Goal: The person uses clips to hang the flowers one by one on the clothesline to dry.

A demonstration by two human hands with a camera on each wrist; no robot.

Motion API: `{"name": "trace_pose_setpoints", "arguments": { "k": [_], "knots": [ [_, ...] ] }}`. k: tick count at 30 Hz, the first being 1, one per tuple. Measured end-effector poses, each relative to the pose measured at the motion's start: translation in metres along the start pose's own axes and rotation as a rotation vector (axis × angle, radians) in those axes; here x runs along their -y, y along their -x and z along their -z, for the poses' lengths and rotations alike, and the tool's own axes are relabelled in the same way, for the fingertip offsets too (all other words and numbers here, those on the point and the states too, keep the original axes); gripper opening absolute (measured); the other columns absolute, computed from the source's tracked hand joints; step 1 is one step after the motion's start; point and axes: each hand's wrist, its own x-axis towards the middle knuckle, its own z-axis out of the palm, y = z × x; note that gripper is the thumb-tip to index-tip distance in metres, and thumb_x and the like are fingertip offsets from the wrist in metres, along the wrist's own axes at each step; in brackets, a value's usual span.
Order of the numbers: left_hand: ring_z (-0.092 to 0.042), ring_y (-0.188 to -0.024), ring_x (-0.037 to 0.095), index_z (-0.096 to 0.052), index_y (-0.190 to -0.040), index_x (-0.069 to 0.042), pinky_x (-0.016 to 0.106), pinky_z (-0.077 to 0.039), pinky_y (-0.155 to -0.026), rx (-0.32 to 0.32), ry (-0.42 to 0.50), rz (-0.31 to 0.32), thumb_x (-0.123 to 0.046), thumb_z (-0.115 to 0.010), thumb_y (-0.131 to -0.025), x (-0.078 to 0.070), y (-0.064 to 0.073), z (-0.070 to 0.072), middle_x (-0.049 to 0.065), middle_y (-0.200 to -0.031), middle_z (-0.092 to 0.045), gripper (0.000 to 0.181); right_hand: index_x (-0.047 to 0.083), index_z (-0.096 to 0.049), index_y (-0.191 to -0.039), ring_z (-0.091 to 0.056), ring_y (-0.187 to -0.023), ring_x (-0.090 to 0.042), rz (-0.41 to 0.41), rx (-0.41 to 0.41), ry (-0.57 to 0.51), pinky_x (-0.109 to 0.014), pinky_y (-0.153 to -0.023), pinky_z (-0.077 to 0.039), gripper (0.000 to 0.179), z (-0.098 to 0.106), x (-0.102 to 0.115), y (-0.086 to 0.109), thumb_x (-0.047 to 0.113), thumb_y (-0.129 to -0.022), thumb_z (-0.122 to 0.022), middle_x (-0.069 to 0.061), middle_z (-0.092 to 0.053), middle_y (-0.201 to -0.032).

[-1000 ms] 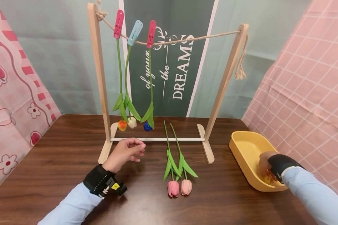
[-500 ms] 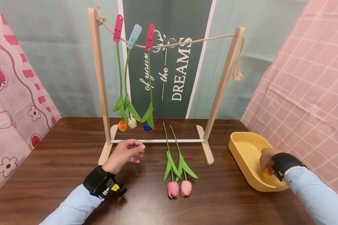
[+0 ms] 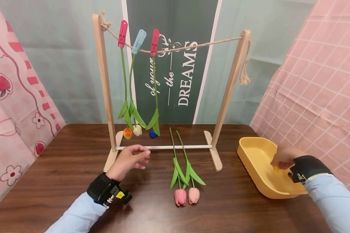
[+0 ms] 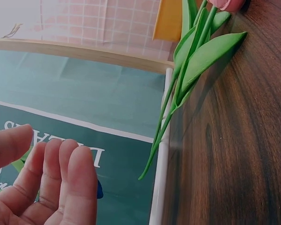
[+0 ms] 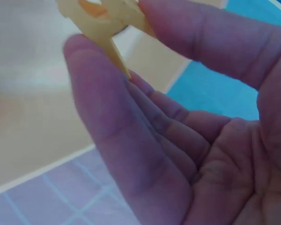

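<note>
My right hand pinches a yellow clothespin between thumb and index finger, over the yellow bin. In the head view the clothespin is mostly hidden by the fingers. My left hand hovers in front of the rack's white bar with loosely curved fingers and nothing in them. To its right, a pink tulip and a paler pink tulip lie on the table, stems pointing away. From the rope hang an orange tulip, a white tulip and a blue tulip, heads down.
A wooden rack with a rope strung across it stands on the brown table. Two red clothespins and a light blue clothespin grip the rope on its left half. Curtains close off the back and both sides.
My right hand has lifted and shifted slightly right within the bin, bringing the yellow clothespin up with it. The left hand holds its place. The head view has tilted slightly upward.
</note>
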Motion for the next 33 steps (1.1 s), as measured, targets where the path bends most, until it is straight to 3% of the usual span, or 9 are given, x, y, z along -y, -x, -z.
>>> {"name": "trace_pose_setpoints", "arguments": {
  "k": [4, 11, 18, 25, 33],
  "knots": [
    [-0.065, -0.08, 0.025, -0.06, -0.105, 0.01, 0.032, -0.057, -0.063, -0.005, 0.004, 0.008, -0.013, -0.066, -0.094, -0.001, 0.002, 0.0, 0.008, -0.085, -0.065, 0.026, -0.003, -0.068, -0.067, -0.053, -0.05, -0.009, 0.069, -0.04, 0.014, -0.023, -0.052, -0.051, 0.017, 0.006, 0.007, 0.003, 0.008, -0.081, -0.069, 0.001, -0.054, -0.055],
    [-0.065, -0.079, 0.024, -0.061, -0.103, 0.007, 0.032, -0.057, -0.063, -0.011, 0.002, 0.006, -0.013, -0.065, -0.094, -0.001, 0.002, 0.001, 0.007, -0.084, -0.065, 0.023, -0.005, -0.067, -0.073, -0.059, -0.056, -0.015, 0.165, -0.179, 0.001, -0.027, -0.054, -0.054, 0.018, 0.01, 0.021, 0.008, 0.01, -0.081, -0.073, -0.002, -0.058, -0.061],
    [-0.065, -0.081, 0.028, -0.063, -0.101, 0.005, 0.033, -0.057, -0.063, -0.005, -0.003, -0.016, -0.015, -0.067, -0.093, 0.002, 0.002, 0.001, 0.008, -0.085, -0.065, 0.022, -0.007, -0.063, -0.082, -0.063, -0.066, -0.02, 0.255, -0.27, -0.035, -0.031, -0.059, -0.055, 0.024, 0.01, 0.051, 0.021, 0.015, -0.083, -0.074, -0.005, -0.065, -0.072],
    [-0.065, -0.084, 0.032, -0.063, -0.1, 0.003, 0.036, -0.057, -0.064, -0.022, -0.018, -0.004, -0.018, -0.069, -0.092, 0.006, 0.0, 0.002, 0.009, -0.086, -0.066, 0.023, -0.009, -0.064, -0.092, -0.065, -0.066, -0.02, 0.335, -0.362, -0.048, -0.031, -0.057, -0.054, 0.031, 0.0, 0.085, 0.025, 0.018, -0.084, -0.076, -0.007, -0.067, -0.076],
    [-0.065, -0.082, 0.029, -0.061, -0.103, 0.006, 0.035, -0.057, -0.066, -0.01, -0.026, 0.023, -0.016, -0.067, -0.093, 0.001, 0.0, -0.002, 0.008, -0.086, -0.066, 0.025, -0.012, -0.059, -0.104, -0.065, -0.066, -0.018, 0.357, -0.414, -0.112, -0.032, -0.059, -0.054, 0.039, -0.022, 0.113, 0.018, 0.018, -0.085, -0.076, -0.011, -0.067, -0.081]
  ]
}}
